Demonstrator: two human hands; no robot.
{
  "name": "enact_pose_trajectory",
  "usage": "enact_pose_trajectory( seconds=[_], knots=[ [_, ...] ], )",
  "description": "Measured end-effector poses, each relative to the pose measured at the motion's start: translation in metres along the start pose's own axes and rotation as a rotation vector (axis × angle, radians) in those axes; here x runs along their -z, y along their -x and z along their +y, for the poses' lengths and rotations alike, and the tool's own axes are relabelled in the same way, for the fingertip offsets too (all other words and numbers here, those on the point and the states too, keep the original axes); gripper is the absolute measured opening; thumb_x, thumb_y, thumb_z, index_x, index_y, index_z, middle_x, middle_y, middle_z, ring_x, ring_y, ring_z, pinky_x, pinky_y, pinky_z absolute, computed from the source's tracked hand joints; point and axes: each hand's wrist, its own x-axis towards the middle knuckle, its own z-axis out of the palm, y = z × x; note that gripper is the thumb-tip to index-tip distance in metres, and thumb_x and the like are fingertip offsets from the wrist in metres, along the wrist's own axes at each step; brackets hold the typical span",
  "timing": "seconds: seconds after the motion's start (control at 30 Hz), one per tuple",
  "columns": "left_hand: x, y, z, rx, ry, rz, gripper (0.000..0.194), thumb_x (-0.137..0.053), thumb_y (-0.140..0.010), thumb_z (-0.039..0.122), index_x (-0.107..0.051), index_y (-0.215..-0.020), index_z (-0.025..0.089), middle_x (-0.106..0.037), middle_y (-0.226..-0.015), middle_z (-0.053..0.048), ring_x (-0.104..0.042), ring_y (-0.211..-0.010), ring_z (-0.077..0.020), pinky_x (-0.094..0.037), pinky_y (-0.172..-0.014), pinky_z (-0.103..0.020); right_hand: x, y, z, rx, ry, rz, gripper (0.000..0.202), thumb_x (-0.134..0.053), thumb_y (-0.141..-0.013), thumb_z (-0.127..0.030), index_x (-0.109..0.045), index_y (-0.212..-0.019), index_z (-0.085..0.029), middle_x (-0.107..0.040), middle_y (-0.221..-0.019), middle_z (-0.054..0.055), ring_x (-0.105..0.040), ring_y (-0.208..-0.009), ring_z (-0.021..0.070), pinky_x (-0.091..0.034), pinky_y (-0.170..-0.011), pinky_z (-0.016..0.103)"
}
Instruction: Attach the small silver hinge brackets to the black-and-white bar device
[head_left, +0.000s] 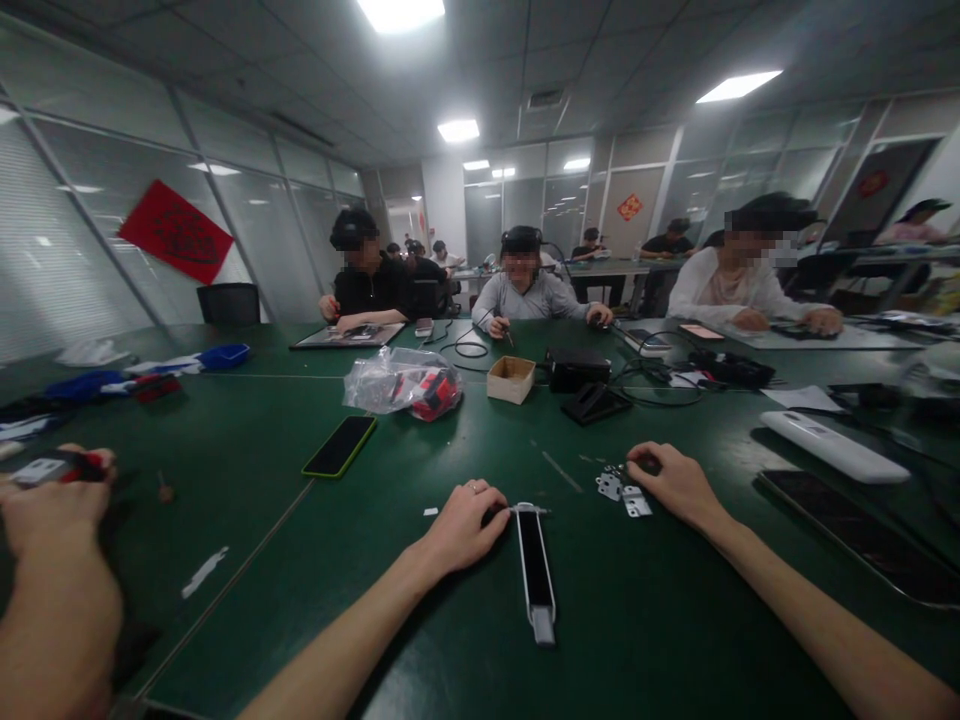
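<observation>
My left hand (466, 522) rests on the green table with its fingers curled and fingertips closed at the top end of a long, narrow black device with a white rim (535, 560). A thin pin-like piece crosses that end, and a pale grey tab sticks out at the near end. To the right, my right hand (671, 480) has thumb and fingers pinched together beside a small pile of silvery metal plates with holes (636, 502). Whatever lies between those fingertips is too small to make out. A white scrap (430, 512) lies left of my left hand.
Nearby lie a green-edged phone (340, 446), a plastic bag with red parts (405, 383), a small box (511, 380), black boxes (577, 368), a white device (834, 447) and a dark tablet (855, 535). A co-worker's hand (56, 510) holds a red-black object at left.
</observation>
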Motion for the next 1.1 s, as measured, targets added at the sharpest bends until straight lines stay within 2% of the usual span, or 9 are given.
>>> enact_pose_trajectory(
  seconds=[0.1,0.23,0.4,0.47,0.57,0.67,0.77,0.93,1.1],
  knots=[
    [0.000,0.000,0.000,-0.008,0.000,0.008,0.017,-0.045,-0.091,0.028,-0.060,-0.093,0.018,-0.059,-0.091,-0.004,-0.053,-0.084,-0.0170,-0.041,-0.076,-0.030,0.001,0.001,-0.002,0.035,-0.004,0.067,0.028,-0.047,-0.078,-0.038,-0.062,-0.093,-0.020,-0.064,-0.089,0.008,-0.059,-0.082,0.0229,-0.048,-0.072,0.036],
    [0.001,0.001,0.000,-0.029,-0.018,0.009,0.016,-0.045,-0.091,0.026,-0.059,-0.095,0.019,-0.059,-0.092,-0.004,-0.053,-0.085,-0.0170,-0.040,-0.075,-0.030,0.005,0.004,-0.011,0.110,0.009,0.178,0.027,-0.040,-0.082,-0.035,-0.062,-0.089,-0.020,-0.064,-0.092,0.010,-0.057,-0.089,0.0249,-0.046,-0.078,0.039],
    [0.002,0.001,0.001,-0.027,-0.024,-0.005,0.017,-0.045,-0.091,0.026,-0.059,-0.095,0.019,-0.060,-0.092,-0.004,-0.053,-0.084,-0.0176,-0.040,-0.074,-0.030,0.009,0.018,-0.045,0.242,-0.028,0.288,0.025,-0.041,-0.086,-0.036,-0.061,-0.090,-0.022,-0.063,-0.091,0.010,-0.057,-0.090,0.0243,-0.047,-0.080,0.039],
    [0.001,0.001,0.001,-0.035,-0.022,-0.005,0.017,-0.045,-0.090,0.026,-0.059,-0.094,0.019,-0.060,-0.092,-0.005,-0.054,-0.086,-0.0181,-0.041,-0.075,-0.030,0.003,0.028,-0.066,0.303,-0.078,0.268,0.024,-0.042,-0.088,-0.036,-0.062,-0.091,-0.023,-0.064,-0.090,0.009,-0.058,-0.088,0.0235,-0.048,-0.079,0.039],
    [-0.001,0.000,0.000,-0.039,-0.028,0.004,0.016,-0.045,-0.090,0.025,-0.059,-0.092,0.019,-0.060,-0.090,-0.005,-0.054,-0.085,-0.0182,-0.041,-0.075,-0.030,-0.013,0.042,-0.096,0.392,-0.182,0.169,0.022,-0.044,-0.089,-0.032,-0.064,-0.092,-0.024,-0.066,-0.089,0.007,-0.060,-0.085,0.0219,-0.050,-0.077,0.038],
    [-0.003,-0.001,0.000,-0.042,-0.039,0.015,0.015,-0.044,-0.090,0.024,-0.059,-0.091,0.019,-0.060,-0.088,-0.004,-0.054,-0.083,-0.0179,-0.040,-0.074,-0.030,-0.030,0.051,-0.113,0.410,-0.229,0.058,0.019,-0.047,-0.088,-0.025,-0.066,-0.092,-0.023,-0.067,-0.088,0.006,-0.061,-0.083,0.0209,-0.052,-0.075,0.038],
    [-0.004,-0.001,-0.001,-0.049,-0.042,0.022,0.014,-0.045,-0.090,0.023,-0.058,-0.091,0.019,-0.060,-0.088,-0.004,-0.054,-0.083,-0.0177,-0.040,-0.073,-0.030,-0.036,0.052,-0.116,0.384,-0.245,-0.014,0.021,-0.047,-0.086,-0.019,-0.067,-0.093,-0.022,-0.068,-0.089,0.006,-0.062,-0.084,0.0203,-0.052,-0.075,0.038],
    [-0.006,-0.001,-0.002,-0.055,-0.054,0.028,0.013,-0.046,-0.090,0.024,-0.058,-0.089,0.019,-0.060,-0.086,-0.003,-0.055,-0.081,-0.0177,-0.040,-0.072,-0.029,-0.031,0.052,-0.115,0.366,-0.257,-0.101,0.024,-0.047,-0.085,-0.018,-0.068,-0.096,-0.022,-0.068,-0.092,0.006,-0.063,-0.084,0.0192,-0.053,-0.074,0.037],
    [-0.007,-0.002,-0.004,-0.057,-0.067,0.035,0.014,-0.046,-0.091,0.025,-0.057,-0.089,0.019,-0.059,-0.085,-0.003,-0.054,-0.080,-0.0173,-0.040,-0.072,-0.029,-0.031,0.052,-0.117,0.371,-0.254,-0.114,0.023,-0.048,-0.085,-0.021,-0.068,-0.097,-0.022,-0.067,-0.091,0.006,-0.063,-0.082,0.0182,-0.053,-0.073,0.033]
  ],
)
